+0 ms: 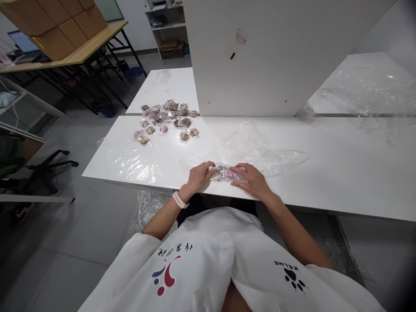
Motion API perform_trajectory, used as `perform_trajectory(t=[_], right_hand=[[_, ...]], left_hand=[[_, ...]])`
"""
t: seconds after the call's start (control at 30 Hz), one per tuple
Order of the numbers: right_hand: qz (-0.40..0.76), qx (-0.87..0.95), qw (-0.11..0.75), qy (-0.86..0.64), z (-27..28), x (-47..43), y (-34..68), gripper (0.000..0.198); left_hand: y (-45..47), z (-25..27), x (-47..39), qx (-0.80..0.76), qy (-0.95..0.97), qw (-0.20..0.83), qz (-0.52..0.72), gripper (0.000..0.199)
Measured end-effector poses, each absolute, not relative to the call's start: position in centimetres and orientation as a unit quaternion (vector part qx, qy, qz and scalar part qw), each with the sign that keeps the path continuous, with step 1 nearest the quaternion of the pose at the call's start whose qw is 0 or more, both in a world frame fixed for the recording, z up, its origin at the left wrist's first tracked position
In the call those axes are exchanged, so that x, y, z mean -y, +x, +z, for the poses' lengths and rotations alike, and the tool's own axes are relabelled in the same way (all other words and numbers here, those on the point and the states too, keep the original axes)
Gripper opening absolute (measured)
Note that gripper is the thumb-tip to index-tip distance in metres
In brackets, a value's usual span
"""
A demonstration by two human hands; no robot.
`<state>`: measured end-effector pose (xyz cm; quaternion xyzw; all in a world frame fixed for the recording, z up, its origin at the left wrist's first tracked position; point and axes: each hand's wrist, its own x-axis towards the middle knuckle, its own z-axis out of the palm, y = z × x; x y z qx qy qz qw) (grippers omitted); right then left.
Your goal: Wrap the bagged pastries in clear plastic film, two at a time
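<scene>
At the table's near edge lies a small clear plastic-wrapped bundle [222, 172] with brown and pink contents; their exact kind is too small to tell. My left hand [198, 177] grips its left end with curled fingers and thumb. On the other side, my right hand [252, 180] presses its fingertips on the pink end, with the thumb nearer me. A loose sheet of clear plastic film [250, 147] spreads from the bundle across the white table [344, 173], behind and to the right of my hands.
Several small wrapped pieces [169, 112], brown and pink, lie at the table's back left. More film [136, 162] covers the left front. A tall white panel [253, 60] stands behind the table. Crumpled plastic [373, 91] lies at back right. Cardboard boxes [65, 26] sit on a wooden desk.
</scene>
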<state>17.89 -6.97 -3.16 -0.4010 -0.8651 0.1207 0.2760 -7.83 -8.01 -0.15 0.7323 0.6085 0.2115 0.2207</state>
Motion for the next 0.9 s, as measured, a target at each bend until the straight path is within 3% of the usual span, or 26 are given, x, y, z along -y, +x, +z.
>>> perform_trajectory(t=[0.2,0.3,0.43,0.5,0.6,0.67,0.73,0.9], right_hand=[[0.096,0.87,0.272,-0.4,-2.7,7.6,18.0,0.034],[0.09,0.856,0.259,-0.438,-2.8,6.4,17.6,0.042],[0.115,0.81,0.22,-0.531,-3.0,4.2,16.7,0.044],[0.083,0.793,0.243,-0.552,-2.7,3.8,16.2,0.037],[0.02,0.798,0.311,-0.515,-2.2,4.6,15.4,0.027],[0.032,0.827,0.32,-0.461,-2.2,5.8,15.0,0.025],[0.061,0.856,0.295,-0.42,-2.6,7.0,14.5,0.028],[0.099,0.846,0.281,-0.443,-3.7,8.0,13.7,0.032]], left_hand=[[-9.4,2.6,10.0,-0.5,0.798,0.306,0.14,0.055],[-9.4,3.4,8.8,-0.52,0.805,0.258,0.12,0.034],[-8.5,2.8,5.1,-0.598,0.773,0.208,0.043,0.047],[-8.0,2.3,3.6,-0.621,0.762,0.18,0.03,0.041],[-7.6,2.1,3.7,-0.641,0.753,0.081,0.121,0.014],[-7.6,2.4,5.7,-0.652,0.724,0.05,0.219,0.016],[-7.5,2.7,8.6,-0.667,0.679,0.121,0.282,0.021],[-7.2,2.3,13.9,-0.589,0.397,0.605,0.359,0.028]])
